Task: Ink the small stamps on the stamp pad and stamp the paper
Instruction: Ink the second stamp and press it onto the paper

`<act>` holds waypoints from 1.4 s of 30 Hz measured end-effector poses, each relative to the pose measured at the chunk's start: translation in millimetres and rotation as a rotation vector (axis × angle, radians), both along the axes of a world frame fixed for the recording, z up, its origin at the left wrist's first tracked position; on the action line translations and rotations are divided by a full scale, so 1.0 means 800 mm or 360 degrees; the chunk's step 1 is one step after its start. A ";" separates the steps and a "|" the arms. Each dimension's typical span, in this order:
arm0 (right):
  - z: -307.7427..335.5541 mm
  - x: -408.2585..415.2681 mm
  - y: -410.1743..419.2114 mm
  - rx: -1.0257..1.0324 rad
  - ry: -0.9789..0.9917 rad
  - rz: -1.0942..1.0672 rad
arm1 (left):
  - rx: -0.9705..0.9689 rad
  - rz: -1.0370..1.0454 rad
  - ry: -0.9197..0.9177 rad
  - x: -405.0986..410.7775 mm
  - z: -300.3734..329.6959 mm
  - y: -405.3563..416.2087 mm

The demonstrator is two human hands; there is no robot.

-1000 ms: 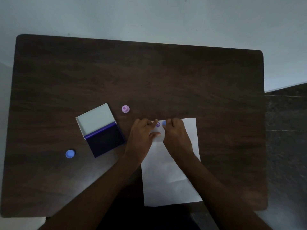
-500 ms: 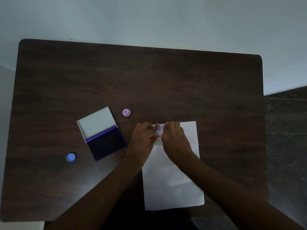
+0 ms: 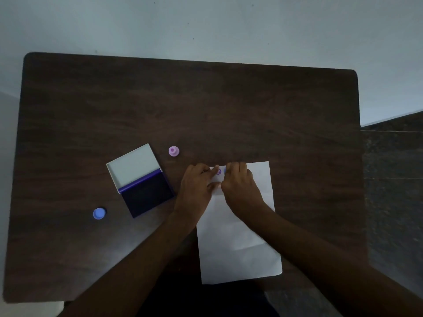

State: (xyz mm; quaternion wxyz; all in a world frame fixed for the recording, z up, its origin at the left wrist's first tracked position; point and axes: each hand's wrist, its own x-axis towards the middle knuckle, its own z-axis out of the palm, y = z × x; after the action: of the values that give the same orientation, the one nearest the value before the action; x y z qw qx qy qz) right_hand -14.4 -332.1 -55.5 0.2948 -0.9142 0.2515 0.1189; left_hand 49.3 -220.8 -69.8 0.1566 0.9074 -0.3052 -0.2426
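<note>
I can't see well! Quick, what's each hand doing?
Left hand: pressing flat on the paper, holding nothing.
Right hand: closed on a small blue stamp on the paper.

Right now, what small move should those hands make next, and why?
Probably lift the right hand straight up: it seems to press a small blue stamp onto the paper beside a purple print, while the left hand steadies the sheet.

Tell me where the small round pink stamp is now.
In the head view, the small round pink stamp stands on the dark wooden table, just beyond the open stamp pad, left of both hands.
</note>
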 end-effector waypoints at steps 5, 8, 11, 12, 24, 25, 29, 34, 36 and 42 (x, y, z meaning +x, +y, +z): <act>-0.003 0.000 -0.005 -0.0026 0.0005 -0.0011 | 0.0004 0.0000 0.0011 0.001 0.001 -0.001; -0.008 -0.002 -0.005 -0.0038 0.0005 0.0000 | 0.0018 -0.0007 0.0016 0.002 0.000 -0.001; -0.007 -0.002 -0.007 -0.0053 0.0006 0.0007 | 0.0013 0.0009 -0.0004 0.000 0.000 -0.002; -0.006 -0.002 -0.006 -0.0103 -0.0030 0.0038 | 0.0007 0.0010 -0.0010 -0.001 -0.001 -0.002; 0.001 -0.009 -0.009 -0.0292 -0.0263 0.0272 | -0.0037 0.0020 -0.0138 -0.009 -0.014 0.001; 0.000 -0.010 -0.008 -0.0305 -0.0294 0.0263 | -0.0025 0.0021 -0.0145 -0.009 -0.016 0.001; -0.002 -0.009 -0.007 -0.0147 -0.0283 0.0124 | 0.0032 -0.0019 -0.0180 -0.010 -0.017 0.000; 0.000 -0.011 -0.010 -0.0025 -0.0261 0.0026 | 0.0034 0.0008 -0.0144 -0.010 -0.011 -0.003; -0.002 -0.012 -0.011 -0.0059 -0.0272 0.0066 | 0.0038 -0.0007 -0.0145 -0.009 -0.009 -0.005; 0.023 -0.036 -0.012 -0.0046 -0.0278 -0.0155 | 0.0028 0.0079 -0.0086 -0.006 -0.007 -0.007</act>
State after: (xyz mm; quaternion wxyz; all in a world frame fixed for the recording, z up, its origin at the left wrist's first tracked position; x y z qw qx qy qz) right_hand -43.6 -342.0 -37.0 0.3079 -0.9119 0.2706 0.0206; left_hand 44.3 -226.2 -75.5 0.1463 0.9223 -0.2846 -0.2169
